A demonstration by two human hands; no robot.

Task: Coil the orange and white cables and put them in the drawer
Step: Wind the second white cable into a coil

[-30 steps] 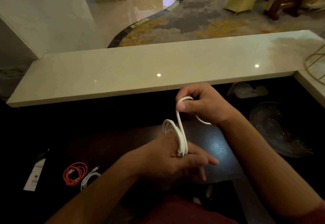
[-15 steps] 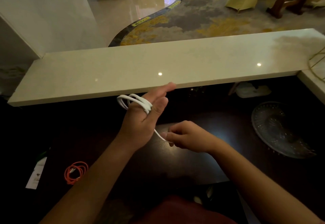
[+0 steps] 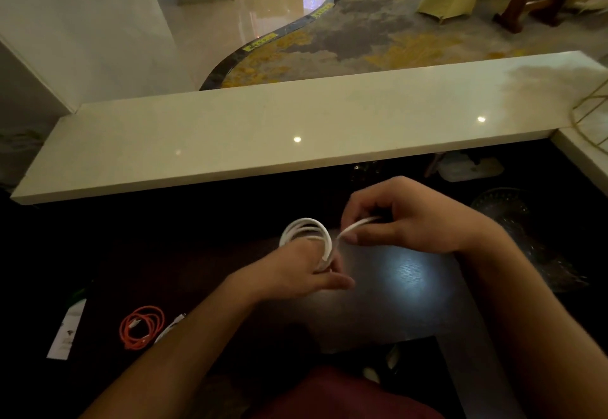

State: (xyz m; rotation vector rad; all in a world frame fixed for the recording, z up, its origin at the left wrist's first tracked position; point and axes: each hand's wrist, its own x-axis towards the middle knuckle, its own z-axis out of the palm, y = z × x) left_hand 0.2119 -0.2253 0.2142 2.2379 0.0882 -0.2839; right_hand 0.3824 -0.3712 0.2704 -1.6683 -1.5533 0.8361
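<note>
As the head camera looks down over a dark desk (image 3: 404, 274), two bare hands work a white cable (image 3: 307, 233) just above it. The left hand (image 3: 296, 270) wears several loops of the cable wound around its fingers, which lie fairly straight and serve as a spool. The right hand (image 3: 408, 218) pinches the free tail of the cable between thumb and curled fingers, holding it taut just beside the loops — the winding looks well along, with only a short tail left to wrap. At the left of the desk an orange cable (image 3: 142, 326) lies in a loose coil, touched by neither hand; a bit of another white cable (image 3: 171, 328) shows at its right edge, partly hidden by the left forearm. No drawer can be seen, so, judging from this, putting the cables away remains to be done. A white card (image 3: 67, 330) lies near the desk's left edge with a small dark mark and faint print — too small to read. Yellow strips (image 3: 260, 42) on the floor border beyond the pale counter (image 3: 230, 129) carry marks, also unreadable. No brand is legible.
</note>
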